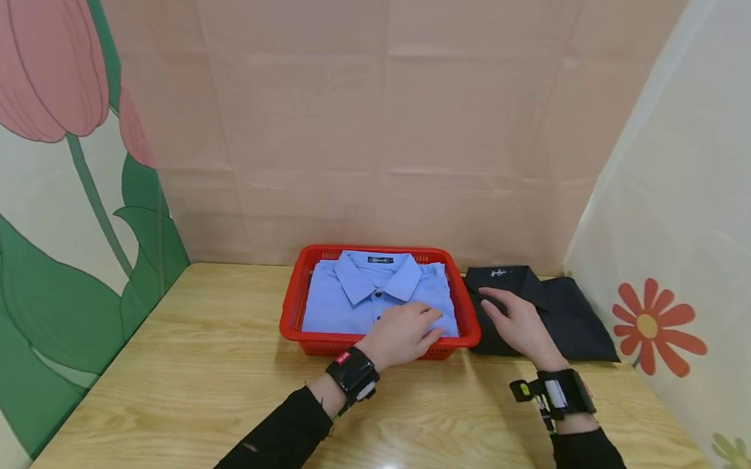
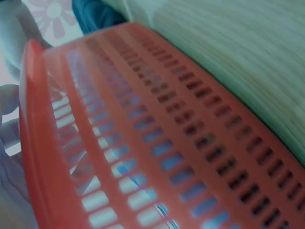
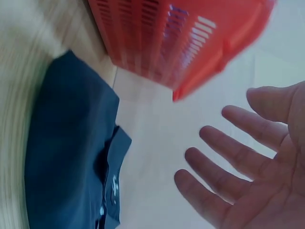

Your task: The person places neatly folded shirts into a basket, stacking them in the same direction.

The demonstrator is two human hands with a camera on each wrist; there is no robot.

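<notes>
A red slotted basket (image 1: 296,294) stands at the back middle of the wooden table and holds a folded light blue shirt (image 1: 359,297), collar to the rear. My left hand (image 1: 409,328) rests palm down on the shirt's near right part, just inside the front rim. The left wrist view is filled by the basket's wall (image 2: 167,133), with blue showing through the slots. A folded dark navy shirt (image 1: 569,315) lies on the table right of the basket. Over its left part my right hand (image 1: 514,320) is spread, fingers straight. The right wrist view shows that hand (image 3: 248,157) holding nothing, with the dark shirt (image 3: 66,152) and the basket (image 3: 157,43) beyond.
The wooden table (image 1: 215,368) is boxed in by a pink back wall (image 1: 388,122), a tulip-printed panel (image 1: 47,175) on the left and a white flower-printed panel (image 1: 687,244) on the right. Bare wood stretches left of the basket and along the near edge.
</notes>
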